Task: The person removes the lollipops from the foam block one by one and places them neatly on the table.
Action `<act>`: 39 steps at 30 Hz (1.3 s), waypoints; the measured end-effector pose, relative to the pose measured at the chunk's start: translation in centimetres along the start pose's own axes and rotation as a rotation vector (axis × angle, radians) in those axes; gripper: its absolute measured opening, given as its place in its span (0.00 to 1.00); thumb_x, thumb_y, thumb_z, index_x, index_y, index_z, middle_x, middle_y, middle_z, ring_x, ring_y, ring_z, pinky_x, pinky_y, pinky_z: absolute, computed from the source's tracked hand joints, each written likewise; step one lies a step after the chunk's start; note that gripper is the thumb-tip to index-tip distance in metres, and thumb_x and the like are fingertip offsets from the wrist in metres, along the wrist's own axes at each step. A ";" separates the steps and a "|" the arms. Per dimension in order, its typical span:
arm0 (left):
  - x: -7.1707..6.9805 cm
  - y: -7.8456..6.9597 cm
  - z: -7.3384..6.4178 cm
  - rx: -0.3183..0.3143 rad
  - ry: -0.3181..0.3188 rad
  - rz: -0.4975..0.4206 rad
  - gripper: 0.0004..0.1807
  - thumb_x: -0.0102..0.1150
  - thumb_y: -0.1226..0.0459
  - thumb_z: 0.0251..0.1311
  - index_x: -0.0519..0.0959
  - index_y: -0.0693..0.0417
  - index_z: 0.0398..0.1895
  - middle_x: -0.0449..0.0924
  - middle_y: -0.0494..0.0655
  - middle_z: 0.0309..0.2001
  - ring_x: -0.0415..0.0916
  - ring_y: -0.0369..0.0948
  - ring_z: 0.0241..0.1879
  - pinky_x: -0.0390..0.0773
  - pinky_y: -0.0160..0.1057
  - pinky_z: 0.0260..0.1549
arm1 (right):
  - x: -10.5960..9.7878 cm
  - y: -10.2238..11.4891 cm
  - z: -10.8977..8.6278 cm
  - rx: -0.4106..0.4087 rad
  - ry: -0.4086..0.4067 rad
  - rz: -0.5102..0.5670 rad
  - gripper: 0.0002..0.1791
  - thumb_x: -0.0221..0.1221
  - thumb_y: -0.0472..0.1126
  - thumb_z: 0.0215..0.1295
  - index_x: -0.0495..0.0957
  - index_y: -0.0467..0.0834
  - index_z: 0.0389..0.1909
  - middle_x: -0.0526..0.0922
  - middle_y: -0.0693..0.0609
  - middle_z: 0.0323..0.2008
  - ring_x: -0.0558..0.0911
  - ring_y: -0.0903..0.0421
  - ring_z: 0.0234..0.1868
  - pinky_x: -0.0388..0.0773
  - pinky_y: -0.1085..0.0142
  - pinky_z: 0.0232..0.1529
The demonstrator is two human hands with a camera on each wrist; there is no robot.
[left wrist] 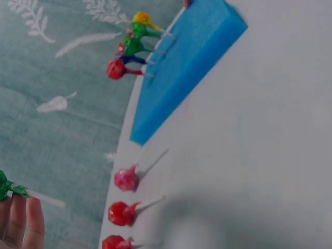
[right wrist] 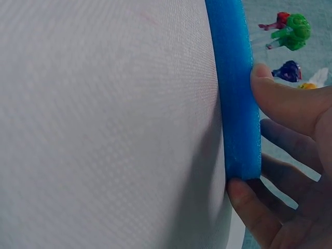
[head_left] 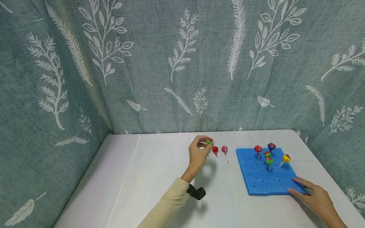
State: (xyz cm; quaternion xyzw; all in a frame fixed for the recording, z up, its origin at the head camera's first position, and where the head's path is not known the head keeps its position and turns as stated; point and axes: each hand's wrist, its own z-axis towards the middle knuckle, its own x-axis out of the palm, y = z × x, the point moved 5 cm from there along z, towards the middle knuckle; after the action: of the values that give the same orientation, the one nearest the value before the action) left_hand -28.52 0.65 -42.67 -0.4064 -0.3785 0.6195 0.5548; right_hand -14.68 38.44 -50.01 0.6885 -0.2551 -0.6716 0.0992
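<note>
My left hand (head_left: 198,155) pinches a green lollipop (head_left: 209,141) above the table; its white stick shows in the left wrist view. Below and beside that hand lie a red lollipop (head_left: 215,149), a pink lollipop (head_left: 224,149) and another red lollipop (left wrist: 115,242), mostly hidden by the hand in the head view. At the right, a blue foam board (head_left: 256,183) with rows of small holes holds several upright or leaning lollipops: red (head_left: 258,148), purple (head_left: 271,146), green (head_left: 269,161) and yellow (head_left: 286,158). My right hand (head_left: 315,198) grips the board's near right corner, thumb and fingers around its edge (right wrist: 239,114).
A white-covered table (head_left: 154,164) carries everything. Green-grey cloth (head_left: 154,69) with white leaf prints hangs behind it and at both sides. A black wrist camera (head_left: 196,192) is strapped to the left wrist.
</note>
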 end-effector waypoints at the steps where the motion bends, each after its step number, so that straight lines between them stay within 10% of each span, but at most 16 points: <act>1: -0.2 0.1 0.0 -0.006 0.000 0.005 0.12 0.66 0.65 0.55 0.79 0.56 0.43 0.79 0.47 0.38 0.76 0.44 0.33 0.78 0.37 0.31 | 0.0 0.0 0.0 0.004 0.003 0.000 0.46 0.59 0.65 0.56 0.67 0.30 0.60 0.62 0.24 0.59 0.61 0.23 0.57 0.65 0.33 0.47; 15: -3.0 -2.4 0.2 -0.048 -0.007 0.024 0.13 0.63 0.72 0.55 0.77 0.68 0.43 0.77 0.63 0.40 0.75 0.54 0.36 0.76 0.30 0.25 | -0.1 -0.1 0.0 0.014 0.012 0.010 0.47 0.60 0.66 0.55 0.67 0.30 0.60 0.62 0.24 0.59 0.61 0.22 0.57 0.65 0.33 0.47; 23: -3.9 1.8 1.6 -0.108 -0.028 0.063 0.14 0.66 0.65 0.54 0.79 0.58 0.44 0.78 0.56 0.41 0.76 0.50 0.37 0.75 0.33 0.24 | 0.0 -0.1 0.0 0.015 0.003 0.010 0.47 0.60 0.66 0.55 0.67 0.30 0.61 0.63 0.24 0.59 0.61 0.22 0.57 0.65 0.33 0.47; 39: -4.9 4.1 3.0 -0.182 -0.004 0.130 0.10 0.66 0.67 0.53 0.79 0.57 0.39 0.78 0.53 0.37 0.75 0.43 0.33 0.81 0.38 0.26 | 0.0 -0.4 0.1 0.025 0.007 -0.002 0.47 0.59 0.67 0.55 0.67 0.30 0.60 0.63 0.24 0.59 0.61 0.22 0.57 0.65 0.33 0.47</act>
State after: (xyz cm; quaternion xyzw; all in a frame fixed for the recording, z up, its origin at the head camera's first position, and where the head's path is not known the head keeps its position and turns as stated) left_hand -32.63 -4.64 -44.90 -0.4774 -0.4074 0.6180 0.4734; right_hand -14.67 38.82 -50.21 0.6925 -0.2625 -0.6659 0.0906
